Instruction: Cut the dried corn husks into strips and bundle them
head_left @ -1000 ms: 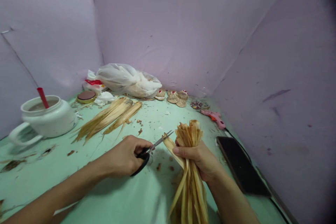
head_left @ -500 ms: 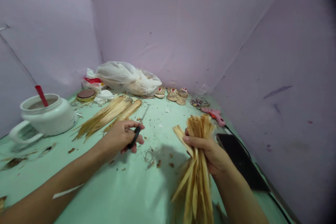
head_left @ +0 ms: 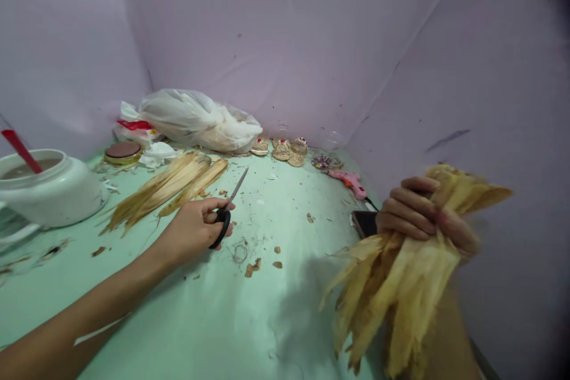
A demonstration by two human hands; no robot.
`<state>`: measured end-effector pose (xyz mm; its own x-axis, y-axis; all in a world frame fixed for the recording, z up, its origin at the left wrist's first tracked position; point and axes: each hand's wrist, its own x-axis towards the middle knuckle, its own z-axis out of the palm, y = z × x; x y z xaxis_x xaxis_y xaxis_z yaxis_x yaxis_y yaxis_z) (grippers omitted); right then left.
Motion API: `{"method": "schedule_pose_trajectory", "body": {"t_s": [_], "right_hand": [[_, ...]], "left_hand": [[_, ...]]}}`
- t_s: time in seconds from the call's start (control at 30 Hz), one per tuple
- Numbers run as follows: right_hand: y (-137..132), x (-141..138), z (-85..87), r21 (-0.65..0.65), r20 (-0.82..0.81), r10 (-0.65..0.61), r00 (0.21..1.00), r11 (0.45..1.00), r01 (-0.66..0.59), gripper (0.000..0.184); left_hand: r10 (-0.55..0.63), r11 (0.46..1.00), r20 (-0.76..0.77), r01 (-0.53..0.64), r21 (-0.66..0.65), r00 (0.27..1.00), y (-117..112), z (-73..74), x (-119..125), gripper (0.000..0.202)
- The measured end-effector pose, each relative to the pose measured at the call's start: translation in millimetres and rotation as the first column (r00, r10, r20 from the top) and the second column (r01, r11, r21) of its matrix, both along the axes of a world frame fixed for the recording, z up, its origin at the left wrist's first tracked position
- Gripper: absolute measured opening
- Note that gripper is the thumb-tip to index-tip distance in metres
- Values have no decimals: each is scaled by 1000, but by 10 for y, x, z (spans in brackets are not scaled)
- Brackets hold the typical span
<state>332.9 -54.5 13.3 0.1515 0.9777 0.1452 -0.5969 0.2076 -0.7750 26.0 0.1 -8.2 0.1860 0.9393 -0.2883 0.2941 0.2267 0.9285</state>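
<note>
Entry: my left hand (head_left: pixel 195 230) grasps black-handled scissors (head_left: pixel 228 209), low over table (head_left: pixel 200 320); right hand (head_left: pixel 421 214) clenches dried-husk bundle (head_left: pixel 401 294). I'd grip firmly, ends even.

Head view. I can read no text, brand, number or sign anywhere in it. The red patch on the packet (head_left: pixel 133 125) behind the round tin lid (head_left: pixel 122 151) is too small and blurred for lettering. The lid itself, the scissors (head_left: pixel 232 197) and the dark phone (head_left: pixel 365 222) show no mark that I can make out.
</note>
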Motion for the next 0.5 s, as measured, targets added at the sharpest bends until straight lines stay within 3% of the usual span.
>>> {"method": "schedule_pose_trajectory", "body": {"t_s": [0.1, 0.17, 0.27, 0.3, 0.37, 0.43, 0.5], "right_hand": [[7, -119, -7, 123, -92, 51, 994, 992, -39, 32], [31, -191, 5, 11, -2, 87, 996, 996, -87, 25], [73, -242, -25, -292, 281, 153, 948, 954, -67, 22], [92, -247, -59, -357, 398, 159, 903, 934, -7, 20], [147, -247, -149, -339, 623, 76, 779, 923, 181, 18], [234, -244, -212, -176, 781, -116, 614, 902, 393, 18], [353, -256, -185, 31, 841, -315, 440, 840, 541, 15]], "left_hand": [[66, 995, -35, -63, 73, 997, 49, -17, -40, 46], [143, 977, -124, -121, 174, 982, 105, 10, -122, 46], [295, 906, -322, -156, 394, 899, 204, 85, -296, 42], [350, 879, -379, -160, 449, 856, 237, 111, -354, 41], [431, 847, -444, -182, 499, 786, 293, 153, -450, 42], [459, 840, -463, -201, 503, 758, 332, 175, -507, 43], [469, 837, -476, -201, 509, 744, 350, 174, -528, 42]]}}
